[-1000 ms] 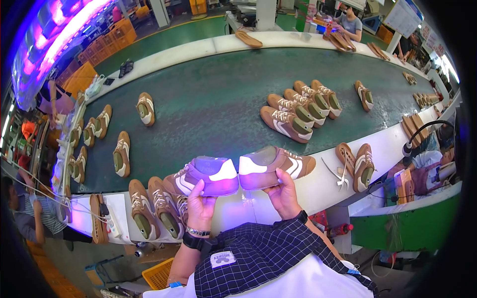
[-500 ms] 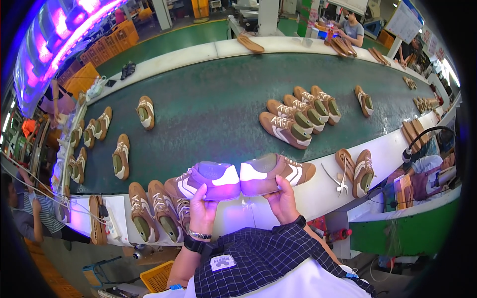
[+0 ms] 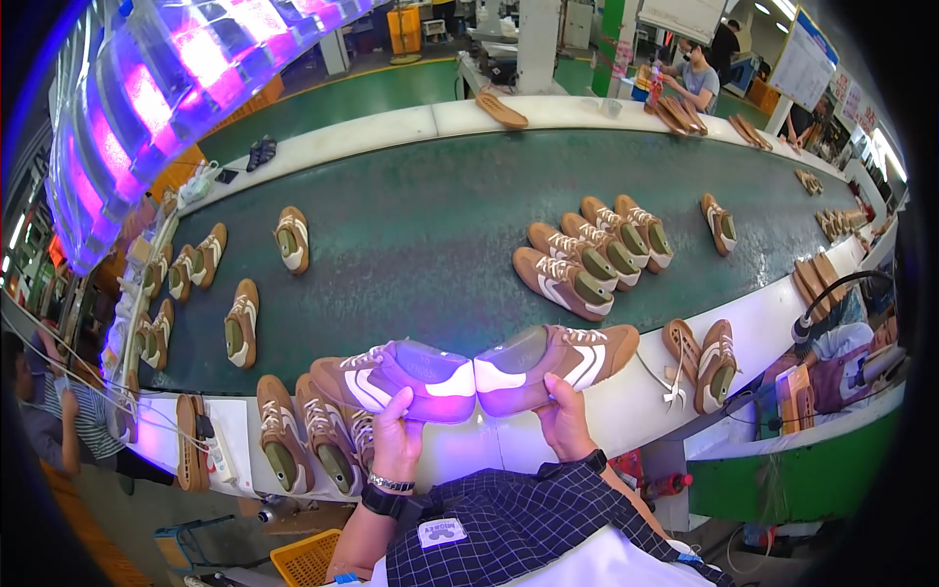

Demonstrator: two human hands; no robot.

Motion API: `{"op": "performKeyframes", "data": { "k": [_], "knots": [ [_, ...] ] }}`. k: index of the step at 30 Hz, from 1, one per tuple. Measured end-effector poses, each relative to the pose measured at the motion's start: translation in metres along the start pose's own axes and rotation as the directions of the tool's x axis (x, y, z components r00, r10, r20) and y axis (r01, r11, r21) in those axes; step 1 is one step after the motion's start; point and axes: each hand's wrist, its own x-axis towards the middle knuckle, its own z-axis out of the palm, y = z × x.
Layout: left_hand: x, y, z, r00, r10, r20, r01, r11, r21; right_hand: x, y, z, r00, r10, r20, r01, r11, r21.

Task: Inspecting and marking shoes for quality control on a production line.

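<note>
A brown sneaker (image 3: 377,377) with white stripes is gripped by its heel side in my left hand (image 3: 399,438). My right hand (image 3: 564,423) holds the matching sneaker (image 3: 577,362), thumb up along its side. The two heels meet or nearly meet in the middle, toes pointing outward, insoles turned toward me. Purple light tints both, the left one more strongly. My fingers under the shoes are hidden. Just left of my left hand, several sneakers (image 3: 284,435) stand on the white ledge (image 3: 509,445).
Several sneakers (image 3: 572,279) stand grouped on the green belt (image 3: 411,235), others at its left. A glowing purple lamp housing (image 3: 186,88) hangs upper left. Right of me lie a loose sole (image 3: 679,339), a white lace (image 3: 673,391) and a sneaker (image 3: 716,367). A co-worker (image 3: 696,78) sits across the belt.
My view has shifted, so the scene sits slightly lower and more of the purple lamp shows. Both sneakers stay in my hands, their toes tilted slightly differently.
</note>
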Motion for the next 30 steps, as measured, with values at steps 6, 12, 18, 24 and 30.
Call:
{"op": "performKeyframes", "data": {
  "k": [6,12,18,24,30],
  "knots": [
    [0.000,0.000,0.002,0.999,0.044,-0.005,-0.044,0.999,0.032,0.001,-0.002,0.000,0.999,-0.043,0.000,0.043,0.998,-0.043],
    [-0.003,0.008,-0.010,1.000,-0.004,-0.011,0.004,1.000,-0.001,0.004,0.011,-0.004,1.000,0.023,-0.020,-0.024,0.999,-0.036],
    [-0.009,0.014,-0.026,0.991,-0.134,0.029,0.137,0.981,-0.139,0.001,0.015,-0.014,0.997,0.070,-0.039,-0.065,0.990,0.123],
    [-0.045,0.061,-0.056,0.998,-0.063,0.021,0.065,0.993,-0.103,0.005,0.005,-0.039,0.961,0.229,0.155,-0.223,0.973,-0.058],
    [-0.074,0.131,-0.140,0.973,0.149,-0.178,-0.157,0.987,-0.033,-0.010,-0.009,-0.051,0.986,0.141,-0.087,-0.148,0.985,-0.086]
  ]
}}
